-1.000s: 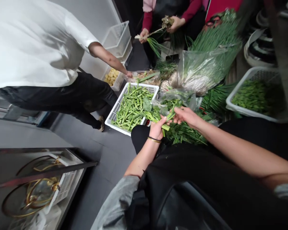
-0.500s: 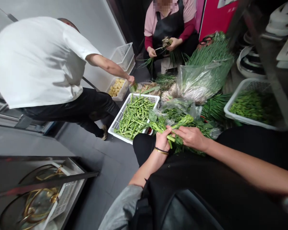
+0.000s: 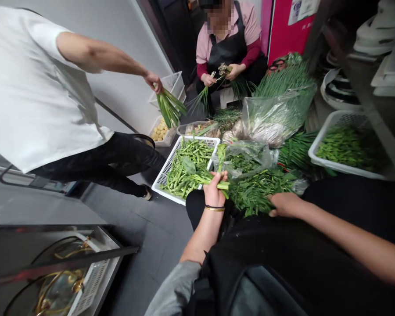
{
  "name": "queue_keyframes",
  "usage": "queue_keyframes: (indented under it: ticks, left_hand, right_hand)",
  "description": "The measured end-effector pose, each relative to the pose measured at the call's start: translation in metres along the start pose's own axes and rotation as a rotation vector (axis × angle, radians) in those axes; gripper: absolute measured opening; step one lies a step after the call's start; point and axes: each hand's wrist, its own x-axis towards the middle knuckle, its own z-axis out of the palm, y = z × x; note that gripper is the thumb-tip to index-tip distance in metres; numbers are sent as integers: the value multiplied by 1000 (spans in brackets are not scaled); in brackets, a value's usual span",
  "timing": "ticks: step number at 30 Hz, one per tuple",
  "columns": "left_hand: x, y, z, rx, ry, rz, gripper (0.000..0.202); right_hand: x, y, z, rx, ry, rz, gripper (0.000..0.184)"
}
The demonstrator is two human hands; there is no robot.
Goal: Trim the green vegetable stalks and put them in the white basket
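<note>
Since the frame half a second ago, the right hand (image 3: 285,204) has let go of the stalks and dropped onto the heap of loose greens (image 3: 256,191) in the person's lap, while the left hand (image 3: 213,186) alone keeps the bunch (image 3: 206,175). The person in the white shirt has also lifted a hand (image 3: 152,80) from the floor and now holds up a bundle of green stems (image 3: 170,107).

The left hand is closed around the cut ends of the bunch, whose tips hang over the near right corner of the white basket (image 3: 171,163). The right hand lies palm down on the heap; whether its fingers have closed on anything cannot be told.

As a judgement, the sorting looks well under way but far from over. The basket already carries a thick layer of trimmed stalks (image 3: 187,169), and a second basket (image 3: 319,147) at the right is filled too. What remains is large: the heap in the lap, the clear bag (image 3: 250,156) of greens just behind it, and the long chives (image 3: 285,81) beyond. Across the floor another person's hands (image 3: 222,74) work on a separate bunch.
</note>
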Motion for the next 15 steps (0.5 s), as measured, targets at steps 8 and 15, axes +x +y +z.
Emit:
queue_keyframes:
  ticks: [8, 15]
  left_hand:
    - [-28, -24, 5, 207, -212, 168, 30]
    - [-23, -26, 2, 191, -188, 145, 33]
  right_hand:
    - [24, -47, -101, 943, 286, -238, 42]
    - [29, -65, -75, 1151, 364, -307, 37]
